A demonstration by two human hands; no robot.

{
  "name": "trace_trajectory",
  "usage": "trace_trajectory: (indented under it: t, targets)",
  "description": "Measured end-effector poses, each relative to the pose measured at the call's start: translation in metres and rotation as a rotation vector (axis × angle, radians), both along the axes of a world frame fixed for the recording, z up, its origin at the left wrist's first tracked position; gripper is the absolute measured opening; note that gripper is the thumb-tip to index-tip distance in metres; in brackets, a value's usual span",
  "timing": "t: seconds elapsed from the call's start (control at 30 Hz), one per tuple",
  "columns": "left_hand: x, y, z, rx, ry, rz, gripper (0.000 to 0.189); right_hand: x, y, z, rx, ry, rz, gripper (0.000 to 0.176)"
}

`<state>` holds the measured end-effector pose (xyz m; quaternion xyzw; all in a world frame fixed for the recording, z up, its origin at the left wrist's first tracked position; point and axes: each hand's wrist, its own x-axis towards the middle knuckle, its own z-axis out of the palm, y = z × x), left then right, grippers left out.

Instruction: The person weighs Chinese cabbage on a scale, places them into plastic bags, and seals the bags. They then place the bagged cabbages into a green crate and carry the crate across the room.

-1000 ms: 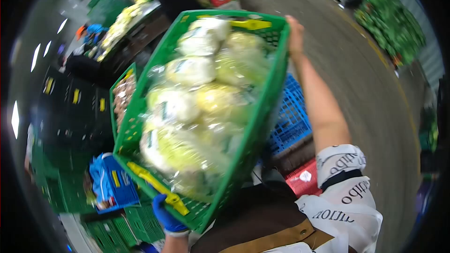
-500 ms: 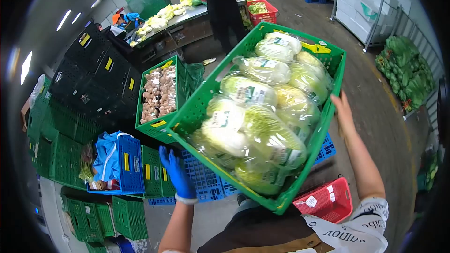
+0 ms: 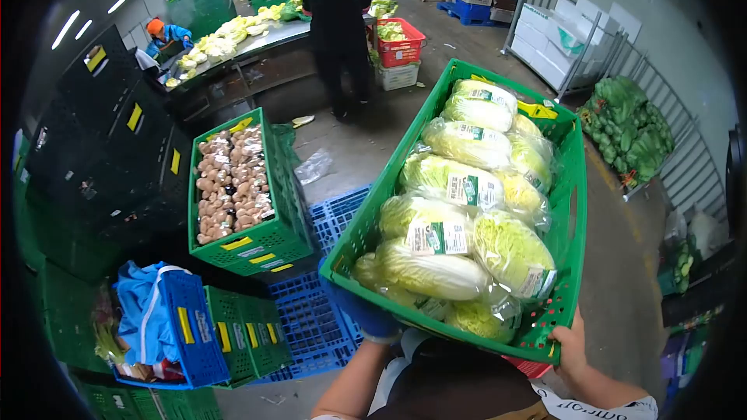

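Note:
A green crate [image 3: 577, 210] filled with plastic-wrapped, labelled napa cabbages [image 3: 443, 237] is held tilted in front of me. My left hand [image 3: 362, 313], in a blue glove, grips its near left corner, with the fingers partly hidden by the crate. At the near right corner, my bare right hand [image 3: 572, 346] is closed on the crate's edge. Left of the cabbages, a green crate of brown mushrooms [image 3: 233, 187] in clear wrap stands on other green crates, beside a blue pallet [image 3: 311, 327].
Black crates [image 3: 117, 132] are stacked at the left. A blue crate [image 3: 183, 327] holds blue cloth. Two people [image 3: 338, 31] [image 3: 167, 35] are at a cabbage-covered table [image 3: 288, 35]. A red crate [image 3: 401, 48], caged white boxes [image 3: 552, 35] and bagged green produce [image 3: 626, 128] stand farther off.
The cabbage crate has swung to a steeper angle and moved slightly right and down. My left hand, earlier apart from it, is now on its corner. My right hand has moved down to the near corner.

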<state>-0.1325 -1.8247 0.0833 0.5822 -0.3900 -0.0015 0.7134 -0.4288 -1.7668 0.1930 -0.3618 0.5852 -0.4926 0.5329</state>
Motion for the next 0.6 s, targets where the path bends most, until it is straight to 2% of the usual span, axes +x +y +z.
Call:
trace_trajectory:
  t: [0.03,0.1,0.2,0.3,0.33,0.37,0.43,0.5,0.6]
  targets:
    - [0.003,-0.004,-0.009,-0.046,0.067,-0.017,0.051,0.003,-0.004,0.001,0.004,0.021,-0.01,0.064]
    - [0.002,-0.004,-0.016,0.007,-0.055,0.077,0.051,0.008,-0.004,0.004,0.018,0.059,-0.036,0.063]
    - [0.01,-0.012,-0.043,0.05,0.018,-0.005,0.049,0.016,-0.009,-0.001,-0.002,0.053,-0.059,0.062]
    - [0.024,-0.037,-0.028,0.089,-0.195,0.042,0.046,0.023,-0.025,-0.007,0.014,0.115,-0.041,0.058]
    - [0.024,-0.056,-0.018,-0.05,-0.188,0.031,0.043,0.024,-0.036,-0.007,0.022,0.11,-0.036,0.057]
    - [0.027,-0.067,-0.01,0.076,-0.151,-0.014,0.042,0.025,-0.048,-0.007,0.028,0.101,-0.025,0.056]
    - [0.032,-0.1,-0.016,0.004,0.239,-0.172,0.041,0.026,-0.072,-0.011,0.013,0.111,-0.003,0.053]
    - [0.025,-0.132,-0.014,-0.098,0.252,-0.126,0.041,0.021,-0.102,-0.016,-0.049,0.152,0.009,0.05]
    - [0.031,-0.182,-0.016,-0.081,0.25,-0.096,0.041,0.022,-0.143,-0.019,-0.078,0.148,0.022,0.044]
